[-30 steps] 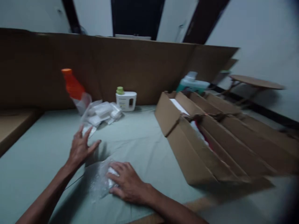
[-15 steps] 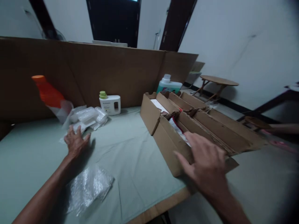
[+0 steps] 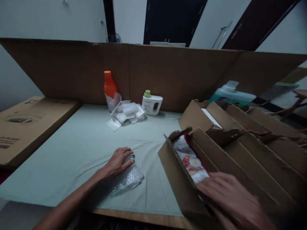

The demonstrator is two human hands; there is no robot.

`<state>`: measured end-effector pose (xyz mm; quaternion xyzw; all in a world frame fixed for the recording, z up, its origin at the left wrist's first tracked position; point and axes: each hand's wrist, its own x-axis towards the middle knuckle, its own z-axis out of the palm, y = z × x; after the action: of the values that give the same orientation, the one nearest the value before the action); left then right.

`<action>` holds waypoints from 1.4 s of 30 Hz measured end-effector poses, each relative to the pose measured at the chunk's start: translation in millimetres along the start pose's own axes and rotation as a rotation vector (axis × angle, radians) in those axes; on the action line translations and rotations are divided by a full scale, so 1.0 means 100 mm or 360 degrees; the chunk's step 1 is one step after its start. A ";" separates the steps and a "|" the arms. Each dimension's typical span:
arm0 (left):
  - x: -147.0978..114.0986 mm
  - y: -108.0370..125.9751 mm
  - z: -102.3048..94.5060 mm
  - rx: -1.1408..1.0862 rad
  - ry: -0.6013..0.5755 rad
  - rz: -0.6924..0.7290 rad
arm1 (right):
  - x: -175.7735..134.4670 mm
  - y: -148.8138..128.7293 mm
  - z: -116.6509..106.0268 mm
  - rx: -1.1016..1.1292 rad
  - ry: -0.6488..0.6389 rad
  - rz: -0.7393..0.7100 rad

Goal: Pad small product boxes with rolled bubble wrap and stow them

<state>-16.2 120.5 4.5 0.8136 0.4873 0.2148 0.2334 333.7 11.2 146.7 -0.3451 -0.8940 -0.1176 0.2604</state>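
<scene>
My left hand (image 3: pixel 121 162) lies flat on a clear bubble-wrap pouch (image 3: pixel 128 180) on the cloth-covered table (image 3: pixel 72 153), its fingers stretched over the pouch's far edge. On the right, my right hand (image 3: pixel 230 195) reaches into the nearest compartment of a cardboard box (image 3: pixel 172 174). Its fingers are closed over the near end of a white printed packet (image 3: pixel 188 159) with a red edge. My right thumb is mostly hidden below the fingers. The packet stands on edge in the compartment.
Behind are a bubble-wrap pile (image 3: pixel 127 111), an orange bottle (image 3: pixel 109 86) and a white jug (image 3: pixel 152 104) with a green cap. A teal bottle (image 3: pixel 231 94) stands behind the boxes. A cardboard panel (image 3: pixel 168 70) borders the back; a flat carton (image 3: pixel 31 124) lies left.
My view has turned left. My left hand has come back from the bubble-wrap pile onto the nearer pouch. My right hand has gone from above the box to the packet's near end.
</scene>
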 end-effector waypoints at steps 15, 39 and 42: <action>-0.16 -0.20 -0.21 -0.0723 0.0455 -0.0416 | 0.17 0.22 0.53 -0.0018 0.0366 0.0615; -0.19 -0.30 -0.43 -0.0785 0.0367 -0.0714 | 0.39 0.45 2.01 0.1145 0.0050 0.1455; -0.61 -0.27 -0.45 -0.0487 0.0383 -0.0818 | 0.35 0.05 1.82 0.1015 -0.0196 0.1018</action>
<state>-87.8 85.2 17.2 0.5881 0.6630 0.3143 0.3403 244.9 105.6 13.5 -0.5128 -0.7478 0.2708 0.3232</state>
